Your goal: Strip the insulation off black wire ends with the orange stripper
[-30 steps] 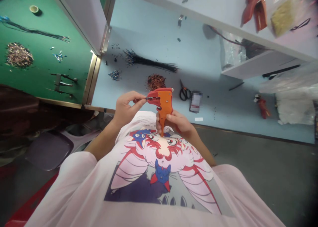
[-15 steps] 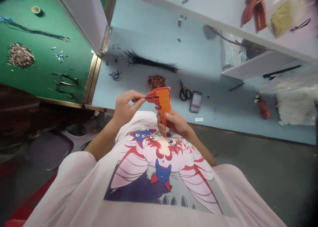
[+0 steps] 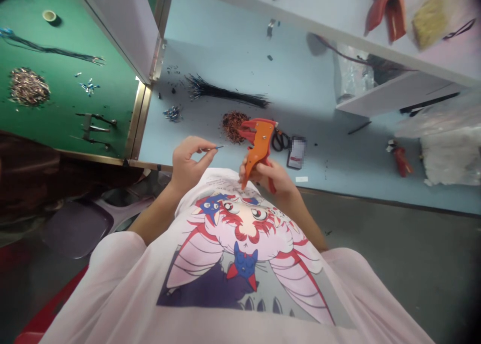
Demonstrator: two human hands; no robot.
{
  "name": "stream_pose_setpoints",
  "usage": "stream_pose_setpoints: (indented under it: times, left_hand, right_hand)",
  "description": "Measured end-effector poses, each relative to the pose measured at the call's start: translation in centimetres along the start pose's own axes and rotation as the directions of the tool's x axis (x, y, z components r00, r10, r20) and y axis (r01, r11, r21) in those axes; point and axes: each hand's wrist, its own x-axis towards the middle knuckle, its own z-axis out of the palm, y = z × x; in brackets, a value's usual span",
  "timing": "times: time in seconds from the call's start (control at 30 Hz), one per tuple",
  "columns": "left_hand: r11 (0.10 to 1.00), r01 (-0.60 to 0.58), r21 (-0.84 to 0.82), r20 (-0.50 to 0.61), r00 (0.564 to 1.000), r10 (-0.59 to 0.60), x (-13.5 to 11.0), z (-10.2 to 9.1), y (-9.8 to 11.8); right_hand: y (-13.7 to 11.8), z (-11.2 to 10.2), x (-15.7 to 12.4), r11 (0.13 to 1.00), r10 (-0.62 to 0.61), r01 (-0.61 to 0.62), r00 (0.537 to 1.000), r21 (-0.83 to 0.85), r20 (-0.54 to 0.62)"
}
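Note:
Between thumb and fingertips, my left hand [image 3: 191, 159] pinches a short thin wire piece [image 3: 218, 147], bluish with a pale end pointing right. My right hand [image 3: 271, 176] is wrapped round the handles of an orange and red wire stripper [image 3: 259, 141]; its red jaws are apart and face left, clear of the wire. Just behind the jaws lies a heap of copper-coloured scraps [image 3: 235, 127] on the pale blue table. A small pile of blue wire pieces [image 3: 173, 114] rests beyond my left hand.
A bundle of black wires [image 3: 227, 93] lies farther back. Black-handled scissors [image 3: 278, 141] and a phone [image 3: 297, 152] are right of the stripper. A white shelf [image 3: 300, 28] overhangs the back. On the green table [image 3: 112, 83] at left is another scrap heap [image 3: 29, 87].
The wire has come out of the stripper's jaws. My right hand has moved and tilted the stripper to the right, and its handles have spread. My left hand has stayed nearly in place.

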Motion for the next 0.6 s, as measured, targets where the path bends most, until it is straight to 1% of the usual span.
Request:
stream_pose_setpoints:
  times: [0.1,0.17,0.23,0.3,0.37,0.43,0.47,0.53,0.6]
  left_hand:
    - [0.998,-0.063,0.023,0.023,0.998,0.063,0.0,0.1,0.4]
    - [0.996,-0.087,0.037,0.050,0.995,0.085,-0.2,0.3,0.6]
    - [0.994,-0.099,0.036,0.067,0.993,0.096,-0.3,0.6,0.7]
    - [0.997,-0.074,0.008,0.056,0.996,0.073,-0.5,0.7,0.7]
    - [0.998,0.005,-0.067,0.017,1.000,-0.004,-0.5,0.8,0.5]
    - [0.979,0.100,-0.178,-0.020,0.994,-0.105,-0.5,0.7,0.3]
    - [0.965,0.134,-0.228,-0.030,0.989,-0.144,-0.5,0.7,0.2]
    - [0.946,0.157,-0.283,-0.034,0.984,-0.173,-0.5,0.8,0.1]
    - [0.944,0.151,-0.295,-0.020,0.986,-0.164,-0.5,1.1,0.1]
  right_hand:
    - [-0.2,0.8,0.7,0.980,-0.111,0.093,0.989,-0.175,-0.099]
    - [-0.3,1.6,1.1,0.946,-0.191,0.153,0.976,-0.287,-0.109]
    - [-0.5,2.3,1.5,0.915,-0.238,0.190,0.966,-0.355,-0.097]
    - [-0.7,2.8,1.7,0.896,-0.260,0.208,0.962,-0.393,-0.083]
    - [-0.6,2.9,1.8,0.885,-0.255,0.203,0.964,-0.420,-0.072]
    - [-0.2,2.7,1.9,0.893,-0.224,0.170,0.971,-0.416,-0.084]
    - [0.0,2.6,1.9,0.910,-0.198,0.147,0.976,-0.388,-0.095]
    - [0.4,2.3,1.9,0.959,-0.127,0.097,0.987,-0.267,-0.095]
    - [0.6,2.0,1.8,0.995,-0.051,0.048,0.998,-0.089,-0.039]
